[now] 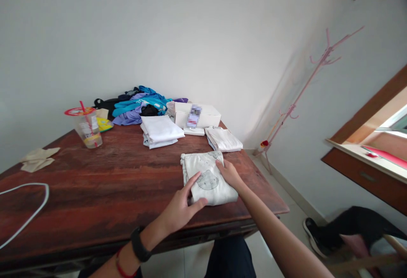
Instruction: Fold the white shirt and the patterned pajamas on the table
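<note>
Both my hands lie flat and open on the folded printed garment (208,177), left hand (181,208) at its near end, right hand (229,174) on its right edge, its length running away from me.

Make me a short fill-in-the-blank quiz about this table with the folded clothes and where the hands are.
1. Both hands, the left hand and the right hand, rest on a folded ____ garment with a printed figure.
2. The plastic cup has a ____ straw.
3. The white box stands against the ____.
4. The left wrist wears a ____ band.

Missing words: white; red; wall; black
</note>
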A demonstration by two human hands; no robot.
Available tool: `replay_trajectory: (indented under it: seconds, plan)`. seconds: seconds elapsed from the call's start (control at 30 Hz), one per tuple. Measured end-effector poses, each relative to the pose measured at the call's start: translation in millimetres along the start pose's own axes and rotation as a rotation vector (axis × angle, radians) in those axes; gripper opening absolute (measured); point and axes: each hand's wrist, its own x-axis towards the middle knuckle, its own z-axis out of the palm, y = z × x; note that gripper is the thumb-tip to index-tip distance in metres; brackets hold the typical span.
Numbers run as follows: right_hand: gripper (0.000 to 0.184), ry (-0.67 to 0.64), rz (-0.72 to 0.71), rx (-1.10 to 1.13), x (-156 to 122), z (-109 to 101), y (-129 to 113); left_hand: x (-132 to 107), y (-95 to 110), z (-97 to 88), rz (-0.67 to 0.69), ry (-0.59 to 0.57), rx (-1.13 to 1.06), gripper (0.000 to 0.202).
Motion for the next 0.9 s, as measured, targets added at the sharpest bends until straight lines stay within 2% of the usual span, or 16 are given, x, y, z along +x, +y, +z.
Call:
replay_trajectory:
  seconds: [0.07, 0.17, 0.23, 0.3, 0.33, 0.47, 0.6, 0.67, 0.73, 0.9]
  plan:
    - [0.048, -0.037, 0.042, 0.01, 4.7, -0.6, -4.4, 2.1, -1.6, 4.6, -0.008, 0.063, -0.029, 0.067]
    - [0.051, -0.148, 0.085, 0.103, -0.3, -6.2, -13.8, 6.8, 0.3, 8.3, 0.066, 0.076, -0.047, 0.076]
    - [0.055, -0.331, 0.152, 0.332, -12.4, -14.4, -20.1, 9.3, 2.6, 8.6, 0.106, 0.06, -0.027, 0.084]
    - [0.06, -0.494, 0.237, 0.607, -29.7, -25.4, -23.4, 10.6, 3.3, 8.8, 0.098, 0.074, -0.014, 0.079]
    - [0.062, -0.521, 0.271, 0.706, -39.8, -31.4, -23.0, 10.5, 2.6, 9.3, 0.082, 0.094, -0.011, 0.074]
    - [0.074, -0.369, 0.285, 0.751, -86.4, -49.9, -9.7, 6.1, -3.8, 15.1, 0.016, 0.149, 0.015, 0.064]
    - [0.1, -0.363, 0.072, 0.61, -126.0, -46.4, 1.5, 2.7, -6.4, 22.8, -0.041, 0.226, 0.052, 0.061]
    - [0.097, -0.27, -0.004, 0.483, -134.2, -36.3, 1.1, 1.9, -5.2, 24.5, -0.063, 0.257, 0.076, 0.06]
    - [0.087, -0.144, -0.032, 0.391, -134.3, -24.3, -0.9, 0.0, -4.9, 24.2, -0.06, 0.274, 0.119, 0.06]
    - [0.067, 0.022, 0.001, 0.453, -123.7, -0.3, -1.4, -14.2, -16.4, 23.7, 0.035, 0.364, 0.362, 0.054]
